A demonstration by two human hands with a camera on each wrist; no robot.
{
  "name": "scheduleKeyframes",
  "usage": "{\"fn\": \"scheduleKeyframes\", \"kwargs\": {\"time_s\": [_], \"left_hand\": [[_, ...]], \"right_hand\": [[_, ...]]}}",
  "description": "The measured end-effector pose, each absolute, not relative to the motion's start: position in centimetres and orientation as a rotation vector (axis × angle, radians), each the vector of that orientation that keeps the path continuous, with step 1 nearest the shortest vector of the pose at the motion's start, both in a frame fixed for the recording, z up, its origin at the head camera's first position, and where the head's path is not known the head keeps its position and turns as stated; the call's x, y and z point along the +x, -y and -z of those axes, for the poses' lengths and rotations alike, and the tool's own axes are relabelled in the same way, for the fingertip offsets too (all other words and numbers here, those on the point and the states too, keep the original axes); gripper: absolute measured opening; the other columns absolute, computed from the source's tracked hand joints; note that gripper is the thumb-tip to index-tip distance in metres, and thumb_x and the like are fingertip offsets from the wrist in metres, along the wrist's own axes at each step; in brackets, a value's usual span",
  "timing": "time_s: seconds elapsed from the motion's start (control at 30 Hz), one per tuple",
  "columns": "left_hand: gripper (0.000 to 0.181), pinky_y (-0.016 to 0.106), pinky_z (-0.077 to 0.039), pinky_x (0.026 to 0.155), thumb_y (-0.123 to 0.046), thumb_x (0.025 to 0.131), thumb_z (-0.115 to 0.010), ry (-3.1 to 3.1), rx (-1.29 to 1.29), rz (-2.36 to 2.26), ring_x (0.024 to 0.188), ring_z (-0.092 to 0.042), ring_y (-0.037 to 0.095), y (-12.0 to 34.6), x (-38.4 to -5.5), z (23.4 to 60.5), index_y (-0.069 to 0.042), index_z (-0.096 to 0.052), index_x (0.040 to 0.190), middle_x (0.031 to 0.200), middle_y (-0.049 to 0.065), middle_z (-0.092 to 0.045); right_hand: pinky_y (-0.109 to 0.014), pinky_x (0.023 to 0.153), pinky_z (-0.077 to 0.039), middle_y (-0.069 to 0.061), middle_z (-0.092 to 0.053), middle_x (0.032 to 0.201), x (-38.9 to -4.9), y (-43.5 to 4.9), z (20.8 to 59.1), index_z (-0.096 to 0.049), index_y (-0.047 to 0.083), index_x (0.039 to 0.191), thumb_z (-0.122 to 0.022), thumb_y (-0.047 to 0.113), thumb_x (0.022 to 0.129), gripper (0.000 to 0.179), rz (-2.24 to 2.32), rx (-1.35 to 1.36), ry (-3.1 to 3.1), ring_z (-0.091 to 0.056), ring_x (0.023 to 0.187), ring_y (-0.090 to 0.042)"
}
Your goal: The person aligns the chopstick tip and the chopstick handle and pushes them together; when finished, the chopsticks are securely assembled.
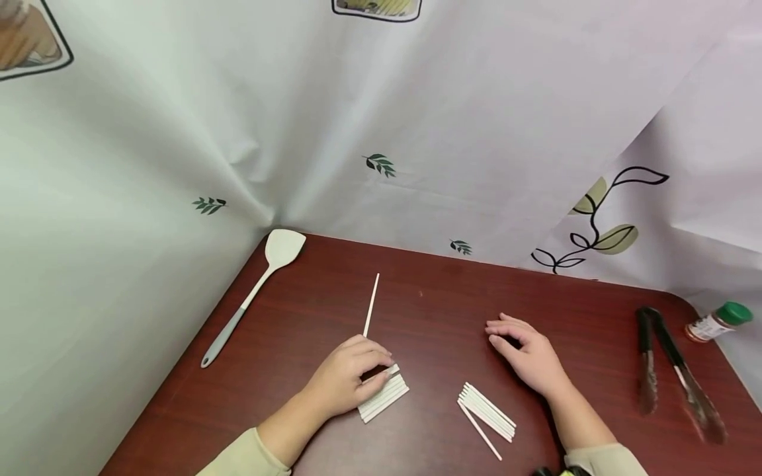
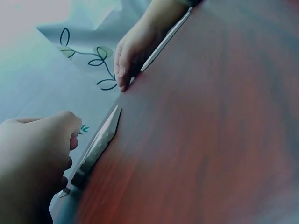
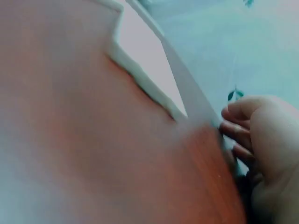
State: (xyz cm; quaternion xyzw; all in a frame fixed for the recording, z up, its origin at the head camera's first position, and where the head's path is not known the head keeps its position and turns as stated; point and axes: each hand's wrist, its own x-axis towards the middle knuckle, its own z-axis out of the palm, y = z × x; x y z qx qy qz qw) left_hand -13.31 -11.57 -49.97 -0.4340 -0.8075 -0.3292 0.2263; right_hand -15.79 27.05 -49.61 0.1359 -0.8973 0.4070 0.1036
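My left hand (image 1: 351,373) bends over a side-by-side row of white sticks (image 1: 385,400), its thumb on the row and its index fingertip at the far stick's end. The palm hides part of the row. Past the knuckles, a single white stick (image 1: 372,301) points away toward the wall. My right hand (image 1: 530,357) rests on the table with loosely bent fingers around nothing. Nearer to me lies a second group of white sticks (image 1: 491,411), one fanned out from the others. Blurred, this group (image 3: 145,60) also appears in the right wrist view.
A white spatula (image 1: 256,291) with a grey handle lies along the table's left edge. Dark-handled tongs (image 1: 678,370) lie at the right, beside a green-capped jar (image 1: 717,322). White printed sheeting (image 1: 452,132) hangs behind the brown table (image 1: 440,291).
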Motion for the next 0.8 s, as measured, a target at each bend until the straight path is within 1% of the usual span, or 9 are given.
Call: {"fn": "scheduleKeyframes", "kwargs": {"time_s": [0.07, 0.17, 0.27, 0.37, 0.5, 0.57, 0.7, 0.8], "left_hand": [[0.016, 0.03, -0.053, 0.093, -0.013, 0.088, -0.083, 2.238, -1.171, 0.902, 0.103, -0.069, 0.014, 11.5, -12.9, 50.0, -0.014, -0.079, 0.104, 0.108, -0.003, -0.076], [0.02, 0.03, -0.053, 0.09, -0.013, 0.087, -0.083, 2.245, -1.13, 0.894, 0.099, -0.069, 0.014, 11.3, -12.4, 50.1, -0.013, -0.079, 0.106, 0.106, -0.004, -0.076], [0.025, 0.03, -0.053, 0.087, -0.013, 0.085, -0.083, 2.255, -1.085, 0.889, 0.095, -0.068, 0.014, 11.1, -11.9, 50.2, -0.014, -0.079, 0.109, 0.105, -0.006, -0.076], [0.028, 0.03, -0.052, 0.086, -0.014, 0.085, -0.084, 2.276, -1.06, 0.879, 0.093, -0.067, 0.013, 11.0, -11.6, 50.2, -0.014, -0.078, 0.112, 0.104, -0.007, -0.076], [0.03, 0.03, -0.052, 0.085, -0.019, 0.086, -0.086, 2.319, -1.052, 0.869, 0.092, -0.067, 0.011, 11.0, -11.4, 50.2, -0.013, -0.078, 0.114, 0.105, -0.006, -0.077], [0.031, 0.029, -0.053, 0.082, -0.022, 0.085, -0.088, 2.326, -1.05, 0.861, 0.089, -0.066, 0.01, 11.0, -11.3, 50.2, -0.013, -0.079, 0.113, 0.104, -0.007, -0.077], [0.034, 0.028, -0.053, 0.076, -0.022, 0.081, -0.091, 2.302, -1.052, 0.85, 0.082, -0.065, 0.009, 10.7, -11.2, 50.4, -0.013, -0.079, 0.112, 0.1, -0.007, -0.078], [0.035, 0.027, -0.053, 0.075, -0.022, 0.08, -0.092, 2.308, -1.044, 0.848, 0.081, -0.064, 0.009, 10.4, -11.1, 50.5, -0.013, -0.08, 0.112, 0.1, -0.007, -0.078]], "right_hand": [[-0.005, 0.107, -0.028, -0.002, -0.078, 0.115, -14.5, -26.5, 50.0, -0.084, 0.015, 0.106, -0.081, 0.009, 0.094, 0.014, -1.154, 0.393, 2.592, -0.06, 0.131, -0.04], [-0.007, 0.11, -0.028, -0.001, -0.078, 0.111, -12.5, -25.7, 50.2, -0.083, 0.016, 0.099, -0.084, 0.004, 0.089, 0.016, -1.069, 0.419, 2.543, -0.062, 0.127, -0.04], [-0.009, 0.11, -0.031, 0.0, -0.078, 0.109, -10.5, -24.5, 50.3, -0.084, 0.016, 0.097, -0.086, 0.001, 0.084, 0.02, -1.017, 0.451, 2.49, -0.065, 0.122, -0.039], [-0.012, 0.11, -0.034, 0.001, -0.078, 0.108, -8.5, -23.3, 50.5, -0.084, 0.013, 0.1, -0.089, 0.0, 0.079, 0.026, -0.999, 0.481, 2.42, -0.067, 0.118, -0.037], [-0.013, 0.111, -0.03, 0.002, -0.075, 0.112, -6.7, -21.9, 50.7, -0.083, 0.008, 0.109, -0.094, 0.008, 0.072, 0.039, -0.964, 0.524, 2.394, -0.063, 0.118, -0.036], [-0.015, 0.109, -0.029, 0.003, -0.072, 0.115, -6.3, -21.5, 50.8, -0.082, 0.007, 0.112, -0.096, 0.014, 0.07, 0.045, -0.937, 0.539, 2.415, -0.06, 0.117, -0.033], [-0.023, 0.098, -0.035, 0.007, -0.068, 0.115, -5.9, -21.4, 50.6, -0.083, 0.009, 0.114, -0.099, 0.024, 0.064, 0.054, -0.861, 0.562, 2.457, -0.055, 0.113, -0.023], [-0.024, 0.09, -0.038, 0.012, -0.065, 0.113, -5.7, -21.8, 50.5, -0.084, 0.012, 0.114, -0.1, 0.025, 0.063, 0.054, -0.839, 0.6, 2.477, -0.053, 0.111, -0.016]]}}
